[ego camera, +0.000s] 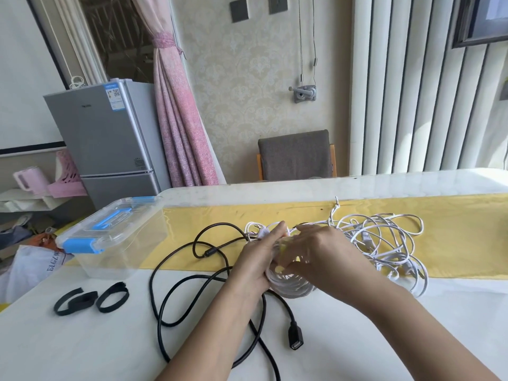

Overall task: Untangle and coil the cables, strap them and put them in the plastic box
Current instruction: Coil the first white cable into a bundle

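My left hand (257,257) grips a coil of white cable (291,285) just above the table's middle. My right hand (321,257) holds the same coil from the right, fingers curled into its loops. The loose rest of the white cable (384,237) lies tangled to the right on the yellow runner. A black cable (192,273) sprawls in loops under my left forearm, its plug end (296,339) near the front. Two black straps (75,301) (112,296) lie at the left. The clear plastic box (115,237), lid shut with blue latches, stands at the back left.
A white table (82,347) carries a yellow runner (453,215) across its far half. A grey chair (295,155) stands behind the table. A small grey fridge (107,138) and floor clutter are off the table's left edge.
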### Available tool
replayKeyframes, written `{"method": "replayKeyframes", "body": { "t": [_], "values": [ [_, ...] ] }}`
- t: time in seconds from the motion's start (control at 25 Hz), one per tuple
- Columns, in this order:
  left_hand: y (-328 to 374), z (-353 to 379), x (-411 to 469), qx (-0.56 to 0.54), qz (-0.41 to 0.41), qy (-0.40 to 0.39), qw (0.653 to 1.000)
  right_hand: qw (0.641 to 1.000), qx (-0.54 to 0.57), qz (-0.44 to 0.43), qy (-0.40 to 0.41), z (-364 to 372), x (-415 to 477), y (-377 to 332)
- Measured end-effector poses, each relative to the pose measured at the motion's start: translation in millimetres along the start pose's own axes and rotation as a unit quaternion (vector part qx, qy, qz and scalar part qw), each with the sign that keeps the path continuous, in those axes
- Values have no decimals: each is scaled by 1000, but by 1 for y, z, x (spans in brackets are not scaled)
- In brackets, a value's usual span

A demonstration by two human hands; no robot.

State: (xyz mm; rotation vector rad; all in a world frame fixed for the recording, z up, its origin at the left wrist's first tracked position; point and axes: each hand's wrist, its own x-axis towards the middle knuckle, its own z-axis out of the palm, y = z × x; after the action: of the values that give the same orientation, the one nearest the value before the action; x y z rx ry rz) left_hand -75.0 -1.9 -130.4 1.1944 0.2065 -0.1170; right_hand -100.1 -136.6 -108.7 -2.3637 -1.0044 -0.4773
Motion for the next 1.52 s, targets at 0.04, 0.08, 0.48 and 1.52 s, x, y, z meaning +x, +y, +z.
{"method": "replayKeyframes", "body": {
  "t": [0.04, 0.08, 0.48, 1.52],
  "values": [
    [1, 1, -1, -10, -9, -22, 1000, 1000, -14, 1, -5, -1, 0, 2],
    [3, 1, -3, -16, -15, -41, 999, 1000, -20, -1, -7, -3, 0, 4],
    [14, -8, 0, -32, 70, -127, 989, 964, 230, 84, 105, -23, -4, 10],
    [2, 2, -7, 177, 231, -118, 950, 887, 357, 287, 55, -30, -4, 24]
  ]
}}
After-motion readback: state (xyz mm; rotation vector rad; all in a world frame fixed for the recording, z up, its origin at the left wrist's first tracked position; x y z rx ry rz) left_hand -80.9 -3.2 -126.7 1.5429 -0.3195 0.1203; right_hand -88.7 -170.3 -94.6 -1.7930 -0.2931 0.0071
